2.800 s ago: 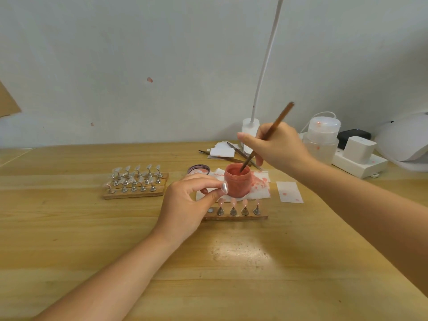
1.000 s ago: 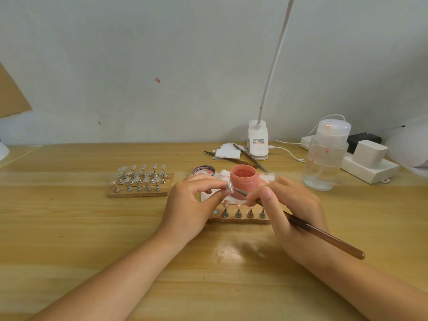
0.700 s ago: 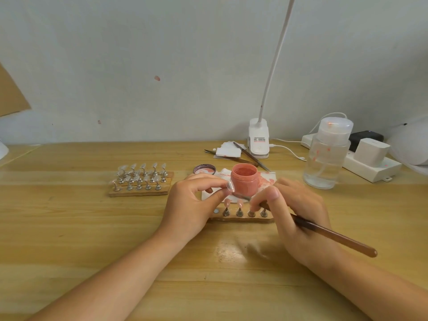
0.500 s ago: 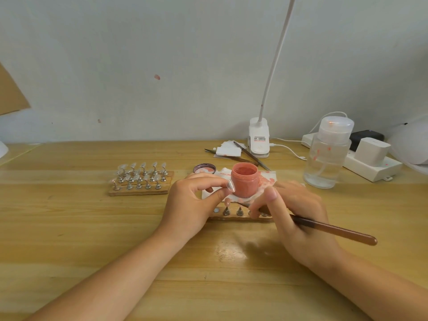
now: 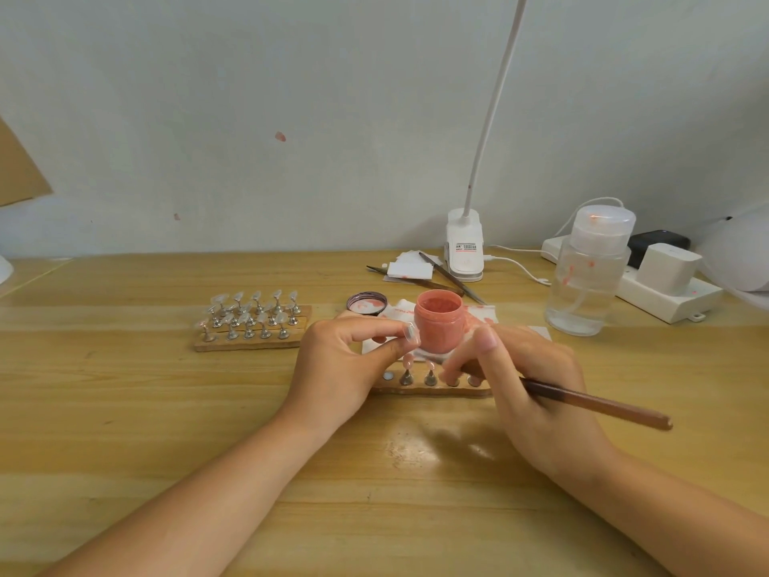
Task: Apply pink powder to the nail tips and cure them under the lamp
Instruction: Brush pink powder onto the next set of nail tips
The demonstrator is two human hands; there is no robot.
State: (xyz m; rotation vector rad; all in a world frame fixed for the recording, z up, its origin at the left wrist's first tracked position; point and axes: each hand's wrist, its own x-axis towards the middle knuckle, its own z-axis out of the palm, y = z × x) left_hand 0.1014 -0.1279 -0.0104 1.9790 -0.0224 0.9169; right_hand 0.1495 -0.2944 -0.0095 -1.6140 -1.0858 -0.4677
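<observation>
left hand (image 5: 341, 364) fingers curled, pinching, right hand (image 5: 528, 381) gripping, forearms converging

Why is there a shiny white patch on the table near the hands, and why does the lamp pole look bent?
Head view: the patch on the table is glare from a light overhead; darker hand shadows lie beside it. The wide-angle lens probably makes the lamp pole lean and curve. The right hand looks slightly blurred.

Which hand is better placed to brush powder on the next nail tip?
Right. The right hand already holds the brush, its fingers low over the near nail stand; the left hand holds no tool.
</observation>
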